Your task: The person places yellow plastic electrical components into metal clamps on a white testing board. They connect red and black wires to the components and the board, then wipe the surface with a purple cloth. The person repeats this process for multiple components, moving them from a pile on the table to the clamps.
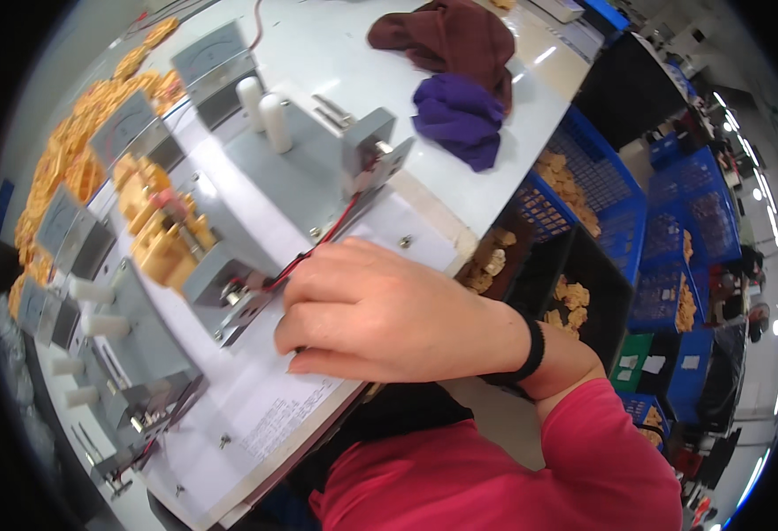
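My right hand [367, 310] reaches in from the lower right, its back to the view and its fingers curled together. The fingertips are turned down, so anything in them is hidden. Just left of the fingers is a grey test fixture [216, 283] with a metal bracket [246, 317] and red and black wires [293, 263], which run close to the knuckles. A yellow plastic part [161, 232] sits on this fixture, with a metal rod and a pinkish piece across it. My left hand is not in view.
More grey fixtures with white posts [274, 124] and dial meters [210, 55] stand on the bench. Yellow parts [70, 150] are heaped along the far left. Brown cloth [460, 40] and purple cloth [460, 119] lie at the back. Blue crates [615, 190] and a black bin [597, 270] stand right.
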### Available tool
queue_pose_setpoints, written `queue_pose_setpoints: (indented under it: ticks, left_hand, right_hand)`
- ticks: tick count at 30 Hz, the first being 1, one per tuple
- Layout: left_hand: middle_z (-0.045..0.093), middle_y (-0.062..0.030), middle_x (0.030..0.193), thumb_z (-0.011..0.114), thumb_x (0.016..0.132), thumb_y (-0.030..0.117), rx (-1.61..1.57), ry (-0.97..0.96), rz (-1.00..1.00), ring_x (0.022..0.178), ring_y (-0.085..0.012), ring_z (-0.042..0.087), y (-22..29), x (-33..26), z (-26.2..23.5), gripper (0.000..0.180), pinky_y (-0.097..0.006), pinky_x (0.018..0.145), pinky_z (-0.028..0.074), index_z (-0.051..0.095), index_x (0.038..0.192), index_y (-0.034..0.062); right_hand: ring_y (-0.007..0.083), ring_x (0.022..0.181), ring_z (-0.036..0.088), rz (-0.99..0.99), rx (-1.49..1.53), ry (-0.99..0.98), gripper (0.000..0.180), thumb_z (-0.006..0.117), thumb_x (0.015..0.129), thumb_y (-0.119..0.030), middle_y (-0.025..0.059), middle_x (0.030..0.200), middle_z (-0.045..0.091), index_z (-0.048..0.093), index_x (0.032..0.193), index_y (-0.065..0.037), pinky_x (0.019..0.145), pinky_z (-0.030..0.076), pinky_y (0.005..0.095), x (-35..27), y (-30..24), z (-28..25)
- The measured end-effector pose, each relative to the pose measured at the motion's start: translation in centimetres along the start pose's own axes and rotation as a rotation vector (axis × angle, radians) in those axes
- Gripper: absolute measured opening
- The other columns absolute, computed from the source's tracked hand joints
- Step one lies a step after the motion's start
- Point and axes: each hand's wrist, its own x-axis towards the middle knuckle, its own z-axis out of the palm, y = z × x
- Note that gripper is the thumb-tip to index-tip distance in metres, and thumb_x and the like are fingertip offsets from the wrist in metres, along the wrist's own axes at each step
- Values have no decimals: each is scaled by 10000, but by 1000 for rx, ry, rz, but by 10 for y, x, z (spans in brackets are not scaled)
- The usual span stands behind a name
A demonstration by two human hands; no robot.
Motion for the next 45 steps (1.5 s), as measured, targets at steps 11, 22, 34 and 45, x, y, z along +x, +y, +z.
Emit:
queue_pose_setpoints:
  ticks: [11,22,34,45]
  left_hand:
    - [611,-163,1244,645,868,170,-78,-100,-87,1118,-241,601,5,3,1,542,-365,970,474,517,1337,-70]
    - [590,-161,1296,604,925,237,-14,-128,-75,1171,-246,572,0,3,-1,538,-367,1016,453,504,1357,-67]
    - [607,-177,1269,633,870,240,-43,-101,-67,1135,-259,600,3,4,1,589,-381,988,471,505,1353,-72]
    - [582,-156,1312,637,900,305,-25,-137,-57,1188,-253,566,-6,4,-3,614,-373,1034,442,495,1368,-67]
  right_hand:
    - [263,902,588,30,-114,-17,202,797,770,-135,49,905,567,634,883,-96,802,473,383,2,-8,-3]
    - [270,899,592,20,-127,-23,197,788,782,-146,53,894,570,629,886,-97,800,474,386,0,-7,-6]
    - [262,882,596,7,-128,6,201,793,771,-147,50,892,571,633,883,-99,778,472,380,-1,-5,-2]
    - [264,867,595,-1,-138,14,203,793,764,-149,47,882,570,632,880,-104,769,472,383,-1,-4,-2]
